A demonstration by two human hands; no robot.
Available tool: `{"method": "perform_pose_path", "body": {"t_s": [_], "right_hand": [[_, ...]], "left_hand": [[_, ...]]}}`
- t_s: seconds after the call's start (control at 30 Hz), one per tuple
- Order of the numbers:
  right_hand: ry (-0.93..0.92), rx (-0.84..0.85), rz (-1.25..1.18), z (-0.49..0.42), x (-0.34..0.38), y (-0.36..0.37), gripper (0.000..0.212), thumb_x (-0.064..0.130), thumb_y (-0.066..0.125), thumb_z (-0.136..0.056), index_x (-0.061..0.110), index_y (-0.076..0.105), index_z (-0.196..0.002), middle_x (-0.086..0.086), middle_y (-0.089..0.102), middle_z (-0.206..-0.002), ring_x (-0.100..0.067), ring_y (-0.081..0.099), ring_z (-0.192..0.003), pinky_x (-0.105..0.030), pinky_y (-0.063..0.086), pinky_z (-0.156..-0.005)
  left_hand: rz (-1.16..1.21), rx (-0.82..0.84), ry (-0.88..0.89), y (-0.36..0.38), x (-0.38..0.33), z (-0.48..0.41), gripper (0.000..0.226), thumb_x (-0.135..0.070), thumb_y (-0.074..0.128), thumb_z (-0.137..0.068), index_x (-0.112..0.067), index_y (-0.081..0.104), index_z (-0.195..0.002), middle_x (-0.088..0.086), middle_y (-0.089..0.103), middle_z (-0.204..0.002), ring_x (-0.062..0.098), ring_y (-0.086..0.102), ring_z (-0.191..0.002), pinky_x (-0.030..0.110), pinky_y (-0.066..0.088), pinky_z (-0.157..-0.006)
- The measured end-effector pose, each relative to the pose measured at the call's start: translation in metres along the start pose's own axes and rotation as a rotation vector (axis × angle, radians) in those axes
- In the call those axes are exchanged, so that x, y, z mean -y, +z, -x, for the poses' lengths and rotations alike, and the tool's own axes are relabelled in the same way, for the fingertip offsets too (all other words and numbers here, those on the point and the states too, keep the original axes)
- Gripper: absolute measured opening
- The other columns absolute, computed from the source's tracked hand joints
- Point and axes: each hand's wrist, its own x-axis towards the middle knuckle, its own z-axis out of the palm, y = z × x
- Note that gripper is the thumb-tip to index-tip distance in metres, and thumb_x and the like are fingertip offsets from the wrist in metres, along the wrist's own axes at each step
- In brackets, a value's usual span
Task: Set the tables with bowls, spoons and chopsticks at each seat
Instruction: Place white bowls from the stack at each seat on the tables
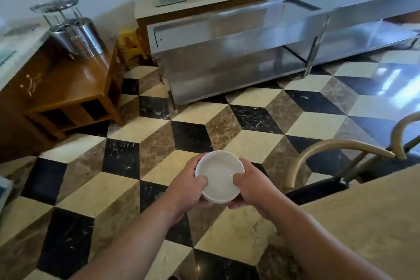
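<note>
Both hands hold a white bowl [219, 173] in the air over the floor [193, 138] with its mouth up. The left hand [188, 186] curls round its left side, thumb over the rim. The right hand [252, 186] grips the right side the same way. There may be a second bowl stacked beneath, but the lower edge is too blurred to say. A tan surface [363, 223] lies just to the right, with a curved-back chair [336, 145] tucked against it. Farther left stands a wooden cabinet [75, 88] carrying steel canisters [79, 36]. A yellow stool [131, 40] and a long steel counter [227, 52] line the far wall.
</note>
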Motion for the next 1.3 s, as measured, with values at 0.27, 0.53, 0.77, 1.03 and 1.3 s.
{"method": "perform_pose_path", "body": {"t_s": [0.27, 0.53, 0.77, 1.03, 1.3], "right_hand": [[0.046, -0.311, -0.225, -0.045, 0.074, -0.001, 0.036, 0.011, 0.052, -0.107, 0.044, 0.046, -0.122, 0.006, 0.058, -0.109, -0.022, 0.067, -0.096, -0.043, 0.07, -0.074], [0.152, -0.644, -0.468, -0.059, 0.077, -0.057, 0.04, 0.016, 0.054, -0.109, 0.044, 0.042, -0.136, -0.002, 0.059, -0.127, -0.026, 0.071, -0.103, -0.043, 0.07, -0.075], [0.151, -0.714, -0.67, -0.088, 0.053, -0.086, 0.039, 0.015, 0.05, -0.107, 0.038, 0.048, -0.138, -0.006, 0.063, -0.12, -0.028, 0.072, -0.102, -0.045, 0.07, -0.076], [0.127, -0.773, -0.85, -0.169, 0.045, -0.211, 0.033, 0.015, 0.047, -0.105, 0.032, 0.055, -0.132, -0.012, 0.067, -0.118, -0.033, 0.071, -0.105, -0.044, 0.069, -0.075], [0.14, -0.968, -0.832, -0.206, 0.052, -0.299, 0.029, 0.023, 0.045, -0.109, 0.029, 0.055, -0.136, -0.01, 0.069, -0.116, -0.031, 0.074, -0.098, -0.037, 0.066, -0.065]], "left_hand": [[-0.1, 0.313, 0.132, -0.045, -0.081, -0.111, 0.059, -0.007, 0.054, -0.101, -0.055, 0.047, -0.134, -0.005, 0.056, -0.123, 0.028, 0.063, -0.111, 0.043, 0.069, -0.074], [-0.215, 0.704, 0.221, 0.021, -0.158, -0.182, 0.057, -0.003, 0.049, -0.103, -0.048, 0.051, -0.139, -0.003, 0.056, -0.123, 0.024, 0.059, -0.109, 0.045, 0.069, -0.079], [-0.226, 0.818, 0.209, 0.074, -0.17, -0.223, 0.048, -0.007, 0.058, -0.105, -0.047, 0.056, -0.131, 0.0, 0.059, -0.122, 0.025, 0.064, -0.108, 0.042, 0.069, -0.073], [-0.367, 0.862, 0.217, 0.188, -0.256, -0.324, 0.043, -0.017, 0.069, -0.103, -0.056, 0.061, -0.119, 0.004, 0.061, -0.127, 0.033, 0.067, -0.112, 0.049, 0.068, -0.076], [-0.402, 0.986, 0.223, 0.28, -0.315, -0.384, 0.042, -0.019, 0.067, -0.104, -0.053, 0.057, -0.125, 0.003, 0.061, -0.128, 0.033, 0.067, -0.112, 0.053, 0.067, -0.081]]}}
